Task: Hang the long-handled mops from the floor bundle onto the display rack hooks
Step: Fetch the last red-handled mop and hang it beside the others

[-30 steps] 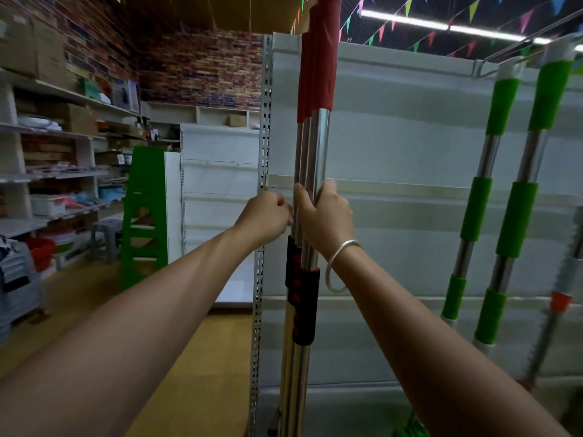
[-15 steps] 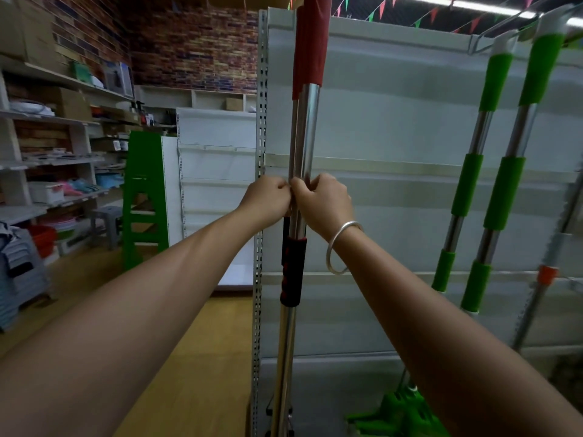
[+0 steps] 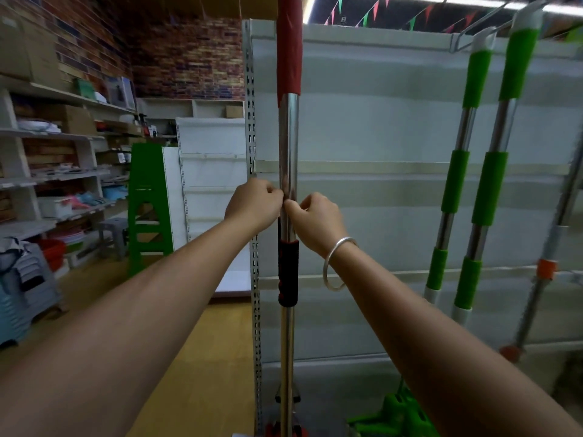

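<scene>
A long steel mop handle [image 3: 288, 146] with a red upper sleeve and a black-and-red grip lower down stands upright in front of the grey display rack [image 3: 378, 121]. My left hand [image 3: 252, 205] grips the steel shaft from the left. My right hand [image 3: 315, 219], silver bangle on its wrist, pinches the same shaft from the right, just above the black grip. More shafts may stand behind the front one; I cannot tell. Two green-sleeved mops [image 3: 473, 171] hang from a wire hook [image 3: 467, 36] at the rack's top right.
An orange-collared steel pole [image 3: 545, 272] leans at the far right. A perforated rack upright [image 3: 251, 184] stands just left of the held handle. Green step stool [image 3: 148, 209], stocked shelves [image 3: 47, 171] and stacked grey stools [image 3: 22, 285] line the left aisle over a wooden floor.
The red-sleeved handle has risen, its black grip sitting higher against the rack. My hands have closed together on the shaft, and only one front shaft shows where several showed.
</scene>
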`<state>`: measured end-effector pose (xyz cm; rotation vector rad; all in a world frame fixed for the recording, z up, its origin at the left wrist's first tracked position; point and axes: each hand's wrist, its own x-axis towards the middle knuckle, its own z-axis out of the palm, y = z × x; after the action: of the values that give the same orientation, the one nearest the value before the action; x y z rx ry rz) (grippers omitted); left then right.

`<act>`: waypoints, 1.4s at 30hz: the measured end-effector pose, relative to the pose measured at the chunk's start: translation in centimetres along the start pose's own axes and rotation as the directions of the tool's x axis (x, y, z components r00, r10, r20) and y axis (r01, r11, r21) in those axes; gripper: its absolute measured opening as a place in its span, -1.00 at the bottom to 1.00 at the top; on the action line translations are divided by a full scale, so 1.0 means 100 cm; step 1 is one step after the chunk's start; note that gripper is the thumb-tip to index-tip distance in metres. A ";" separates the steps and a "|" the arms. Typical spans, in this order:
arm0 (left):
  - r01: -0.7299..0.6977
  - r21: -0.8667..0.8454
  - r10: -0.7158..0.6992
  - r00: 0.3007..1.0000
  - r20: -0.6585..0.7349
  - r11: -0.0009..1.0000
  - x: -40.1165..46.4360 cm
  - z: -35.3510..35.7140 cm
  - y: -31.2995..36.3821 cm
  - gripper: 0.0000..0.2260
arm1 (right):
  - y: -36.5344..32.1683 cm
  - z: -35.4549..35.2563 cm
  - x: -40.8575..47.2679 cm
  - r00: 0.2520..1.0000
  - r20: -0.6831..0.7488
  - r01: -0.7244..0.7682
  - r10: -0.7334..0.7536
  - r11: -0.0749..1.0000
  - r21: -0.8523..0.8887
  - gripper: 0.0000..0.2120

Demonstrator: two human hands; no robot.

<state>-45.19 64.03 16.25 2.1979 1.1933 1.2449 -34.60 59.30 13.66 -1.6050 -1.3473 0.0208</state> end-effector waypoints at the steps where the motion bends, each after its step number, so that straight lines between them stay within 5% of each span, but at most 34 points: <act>1: -0.004 0.031 0.005 1.000 -0.027 1.000 -0.001 0.000 0.003 -0.75 | 0.001 -0.002 0.000 1.000 0.007 0.005 -0.005 1.000 0.006 -0.67; 7: 0.047 0.135 -0.027 0.989 -0.148 0.990 -0.005 0.006 0.024 -0.71 | 0.010 -0.026 -0.003 0.995 0.074 0.064 -0.067 0.997 0.042 -0.71; 18: 0.352 0.282 -0.242 0.902 -0.358 0.892 -0.043 0.032 0.081 -0.78 | 0.038 -0.066 -0.001 0.945 0.262 0.135 -0.194 0.965 0.226 -0.85; 25: 0.316 0.320 -0.101 0.834 -0.543 0.893 -0.012 0.006 0.117 -0.60 | 0.013 -0.066 0.020 0.934 0.223 0.172 -0.278 0.901 0.398 -0.78; 32: 0.260 0.302 -0.042 0.817 -0.575 0.917 0.025 0.010 0.125 -0.31 | -0.001 -0.053 0.041 0.891 0.306 0.144 -0.334 0.849 0.508 -0.66; 42: 0.261 0.393 0.041 0.787 -0.616 0.882 0.036 0.012 0.128 -0.38 | -0.005 -0.043 0.067 0.838 0.323 0.246 -0.439 0.833 0.495 -0.81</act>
<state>-36.86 59.54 25.72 2.0074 2.0307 1.8598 -29.99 61.45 19.81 -0.9776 -1.8127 0.4469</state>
